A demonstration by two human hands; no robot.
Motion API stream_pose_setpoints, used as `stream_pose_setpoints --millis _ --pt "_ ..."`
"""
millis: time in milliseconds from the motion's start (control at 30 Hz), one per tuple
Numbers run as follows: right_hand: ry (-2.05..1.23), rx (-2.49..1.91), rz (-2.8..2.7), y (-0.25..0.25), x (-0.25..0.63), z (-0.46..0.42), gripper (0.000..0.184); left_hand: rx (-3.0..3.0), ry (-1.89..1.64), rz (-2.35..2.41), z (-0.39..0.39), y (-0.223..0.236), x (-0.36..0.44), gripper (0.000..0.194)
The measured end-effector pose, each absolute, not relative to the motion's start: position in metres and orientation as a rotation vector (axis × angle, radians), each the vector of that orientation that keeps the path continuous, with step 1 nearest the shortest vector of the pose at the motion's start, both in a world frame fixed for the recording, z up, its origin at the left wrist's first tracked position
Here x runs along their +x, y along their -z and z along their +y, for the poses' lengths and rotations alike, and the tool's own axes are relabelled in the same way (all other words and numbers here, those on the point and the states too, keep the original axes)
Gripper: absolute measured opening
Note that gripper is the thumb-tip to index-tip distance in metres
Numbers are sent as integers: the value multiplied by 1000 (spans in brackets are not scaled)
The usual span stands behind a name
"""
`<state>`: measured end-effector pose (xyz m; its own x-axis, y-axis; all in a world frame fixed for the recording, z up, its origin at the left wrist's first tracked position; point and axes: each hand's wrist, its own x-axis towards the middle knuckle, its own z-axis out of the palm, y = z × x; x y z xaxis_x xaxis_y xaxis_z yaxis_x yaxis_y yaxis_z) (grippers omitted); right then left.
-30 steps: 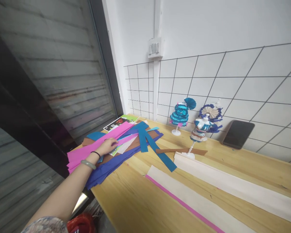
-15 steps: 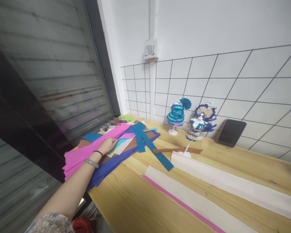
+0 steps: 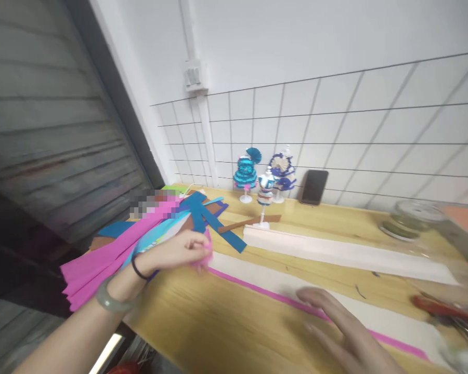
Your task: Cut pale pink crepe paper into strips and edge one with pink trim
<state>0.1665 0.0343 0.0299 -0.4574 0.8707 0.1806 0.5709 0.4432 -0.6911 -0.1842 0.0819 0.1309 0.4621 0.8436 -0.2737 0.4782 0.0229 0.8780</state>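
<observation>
My left hand (image 3: 187,248) is closed on a small pink paper piece (image 3: 207,249), held above the wood table near the end of a long cream strip with a pink edge (image 3: 253,284). My right hand (image 3: 347,332) hovers over the lower part of that strip, fingers apart and holding nothing. Behind my left wrist lies a pile of coloured sheets, with pink paper (image 3: 97,259) on top and teal strips (image 3: 222,228) reaching out of it. A second cream strip (image 3: 335,254) lies farther back.
Three small dress forms in paper outfits (image 3: 245,174) stand by the wall, with a phone (image 3: 314,187) leaning beside them. A brown strip (image 3: 249,222) lies at a stand's base. To the right are a clear lidded container (image 3: 413,218) and blurred red-handled tools (image 3: 444,306).
My left hand has lifted a pink piece from the pile and brought it right, towards the near cream strip. My right hand has come into view. The camera has turned right.
</observation>
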Motion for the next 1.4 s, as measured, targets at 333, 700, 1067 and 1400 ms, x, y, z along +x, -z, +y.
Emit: stream_pose_setpoints --millis 333,700,1067,1400 --pt "-1612 -904 -1940 -89 172 34 87 1346 303 480 77 -130 -32 23" --pt "-1727 -1253 -1513 -25 248 20 34 1289 174 658 93 -68 -21 26" --pt "-1667 -1549 -1377 -6 266 -20 37 1307 86 909 66 -14 -27 27" --pt "-1135 -1717 -1789 0 280 -23 29 1363 0 1139 56 -8 -32 29"
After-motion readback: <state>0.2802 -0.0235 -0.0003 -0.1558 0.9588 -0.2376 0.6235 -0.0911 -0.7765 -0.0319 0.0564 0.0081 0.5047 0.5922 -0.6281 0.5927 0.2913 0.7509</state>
